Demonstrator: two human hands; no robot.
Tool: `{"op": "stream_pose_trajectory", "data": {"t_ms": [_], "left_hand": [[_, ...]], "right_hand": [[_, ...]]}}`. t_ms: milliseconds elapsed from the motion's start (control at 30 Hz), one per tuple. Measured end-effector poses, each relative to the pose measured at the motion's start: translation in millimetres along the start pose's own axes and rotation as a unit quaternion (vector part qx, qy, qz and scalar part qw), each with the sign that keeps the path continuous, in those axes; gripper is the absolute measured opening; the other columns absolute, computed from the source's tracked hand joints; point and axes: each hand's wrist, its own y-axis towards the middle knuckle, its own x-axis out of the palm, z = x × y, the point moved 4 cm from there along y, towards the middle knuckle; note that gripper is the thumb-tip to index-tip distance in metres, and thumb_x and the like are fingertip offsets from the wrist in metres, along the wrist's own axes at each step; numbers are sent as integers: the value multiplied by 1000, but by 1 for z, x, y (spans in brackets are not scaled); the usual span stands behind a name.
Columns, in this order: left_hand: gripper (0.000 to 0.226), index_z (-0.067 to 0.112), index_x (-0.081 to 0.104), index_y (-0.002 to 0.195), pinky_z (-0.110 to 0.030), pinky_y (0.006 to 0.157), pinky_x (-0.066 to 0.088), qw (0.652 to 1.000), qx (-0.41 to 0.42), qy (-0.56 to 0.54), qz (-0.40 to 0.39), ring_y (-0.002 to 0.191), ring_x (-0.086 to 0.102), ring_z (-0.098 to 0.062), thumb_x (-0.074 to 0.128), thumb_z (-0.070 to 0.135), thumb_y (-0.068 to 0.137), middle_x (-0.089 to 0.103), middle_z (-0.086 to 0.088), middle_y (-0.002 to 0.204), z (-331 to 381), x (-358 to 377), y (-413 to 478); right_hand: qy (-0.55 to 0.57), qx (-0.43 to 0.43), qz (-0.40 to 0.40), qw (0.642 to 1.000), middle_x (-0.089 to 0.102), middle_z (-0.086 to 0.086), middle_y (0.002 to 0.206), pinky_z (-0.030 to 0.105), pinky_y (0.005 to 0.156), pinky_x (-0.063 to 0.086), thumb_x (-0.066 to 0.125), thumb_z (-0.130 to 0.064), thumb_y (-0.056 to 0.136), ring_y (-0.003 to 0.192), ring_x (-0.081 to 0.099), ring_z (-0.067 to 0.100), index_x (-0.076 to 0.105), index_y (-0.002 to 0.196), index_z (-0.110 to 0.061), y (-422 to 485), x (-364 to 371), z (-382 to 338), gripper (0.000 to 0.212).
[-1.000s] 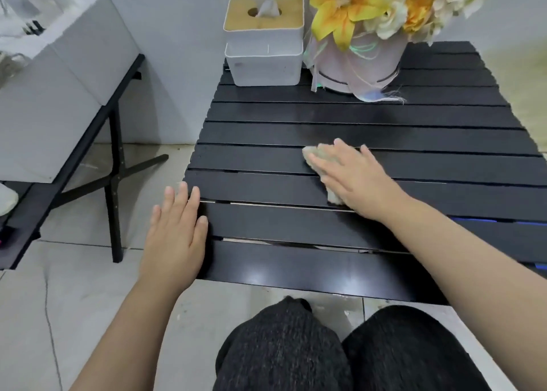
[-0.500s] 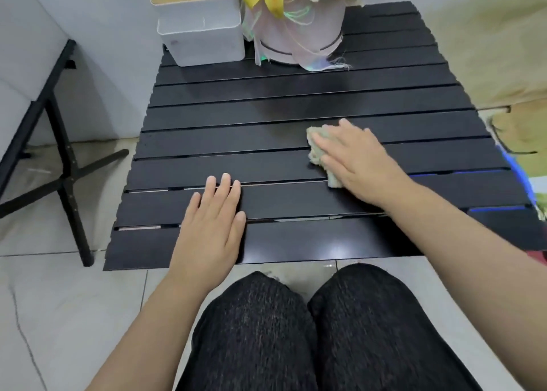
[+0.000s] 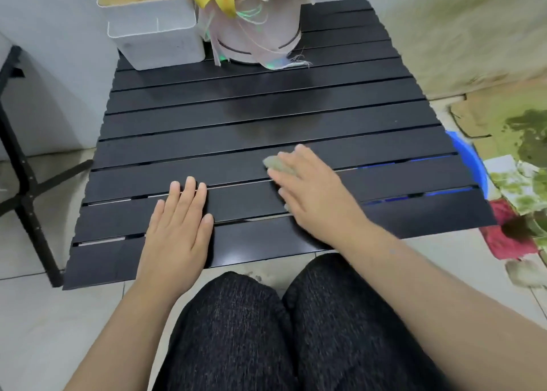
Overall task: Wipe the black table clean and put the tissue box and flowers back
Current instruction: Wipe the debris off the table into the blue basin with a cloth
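The black slatted table (image 3: pixel 177 130) fills the middle of the view. My right hand (image 3: pixel 313 192) presses a pale crumpled cloth (image 3: pixel 276 164) flat onto the slats right of centre, with only the cloth's far edge showing past my fingers. My left hand (image 3: pixel 177 230) lies flat, palm down, on the near slats with nothing in it. A white tissue box (image 3: pixel 154 32) with a wooden lid stands at the far left corner. Beside it, to the right, stands a pink round box of yellow and white flowers (image 3: pixel 254 29). A damp smear shows on the slats before the flowers.
My knees in dark trousers (image 3: pixel 266 331) sit under the near edge. A blue basin (image 3: pixel 470 165) shows beneath the table's right side, with stained paper and a red cloth (image 3: pixel 509 233) on the floor. A black folding frame (image 3: pixel 26 183) stands left.
My left hand came from the table's left edge onto the near slats. My right hand with the cloth has slid towards the near right. The view has tilted down.
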Motion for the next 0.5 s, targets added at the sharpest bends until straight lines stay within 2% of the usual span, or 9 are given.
{"op": "stream_pose_trajectory", "data": {"t_ms": [67,133,200,267,367,433,500], "left_hand": [[69,22,10,147,-34,118,-2,1000,-19,-8,-4,143,-9,-9,-2,49,84,1,8,157,4,-2,1],[69,19,14,146,-38,118,0,1000,-27,-12,5,145,-6,-15,2,46,85,5,3,158,15,-4,3],[66,17,17,146,-39,118,1,1000,-4,-24,20,146,-3,-18,5,44,87,9,1,158,36,-4,4],[63,18,17,146,-38,118,2,998,39,-41,22,146,-2,-18,6,43,89,11,2,157,61,-1,6],[61,18,14,146,-38,118,4,995,84,-47,10,146,0,-18,5,41,90,11,1,157,90,9,9],[62,17,13,147,-39,119,5,996,88,-33,3,146,1,-19,4,42,90,10,0,158,94,17,12],[62,15,14,146,-41,118,9,996,83,-12,6,146,4,-21,4,41,91,12,-3,157,92,22,14]], "right_hand": [[6,-71,-21,997,55,11,130,49,101,38,45,-22,90,124,43,40,62,115,-11,-30,1,-37,32],[18,-54,-29,998,54,5,134,47,102,34,48,-20,88,128,40,33,63,115,-16,-58,-11,-28,31],[-8,57,-2,998,55,5,135,50,101,34,47,-17,83,128,43,33,64,117,-19,-82,-27,21,37],[-32,195,36,980,55,9,134,57,102,34,46,-16,86,126,45,37,60,123,-20,-105,-49,84,40],[-11,322,59,945,47,14,138,53,106,29,39,-22,91,132,33,40,29,145,-19,-116,-67,116,55],[4,310,59,949,46,12,139,51,106,30,37,-23,91,135,28,38,25,146,-13,-99,-53,84,57],[-1,200,28,979,47,6,139,51,107,31,33,-26,93,134,31,36,37,142,-14,-75,-31,31,50]]}}
